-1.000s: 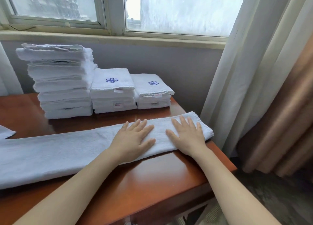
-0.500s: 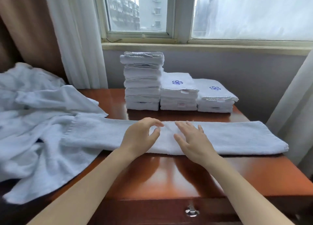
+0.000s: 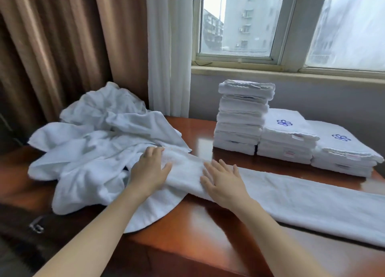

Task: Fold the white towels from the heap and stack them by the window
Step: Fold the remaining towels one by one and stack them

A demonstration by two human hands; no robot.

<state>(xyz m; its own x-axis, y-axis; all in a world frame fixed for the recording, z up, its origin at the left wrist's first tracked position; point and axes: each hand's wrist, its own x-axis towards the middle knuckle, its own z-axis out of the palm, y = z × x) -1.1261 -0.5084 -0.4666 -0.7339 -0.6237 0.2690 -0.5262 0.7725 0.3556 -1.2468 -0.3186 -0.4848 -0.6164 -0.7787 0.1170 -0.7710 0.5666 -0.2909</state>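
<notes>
Pressing palm-down on the long folded towel (image 3: 291,197), both hands grip nothing. The left hand (image 3: 151,170) lies on the strip's left end, fingers loosely spread and slightly bent, just beside the heap (image 3: 100,143). The right hand (image 3: 224,181) lies flat a little further along the strip, fingers straight and apart. The two hands are near each other but not touching. The towel is a narrow white terry band running across the glossy reddish-brown wooden surface (image 3: 198,231) toward the right edge. The heap is crumpled white cloth at the left. Below the window (image 3: 239,20) stand three stacks of square-folded white towels, side by side: a tall stack (image 3: 241,118), a middle stack (image 3: 285,143) and a low stack (image 3: 341,153), the latter two with a blue embroidered emblem on top.
</notes>
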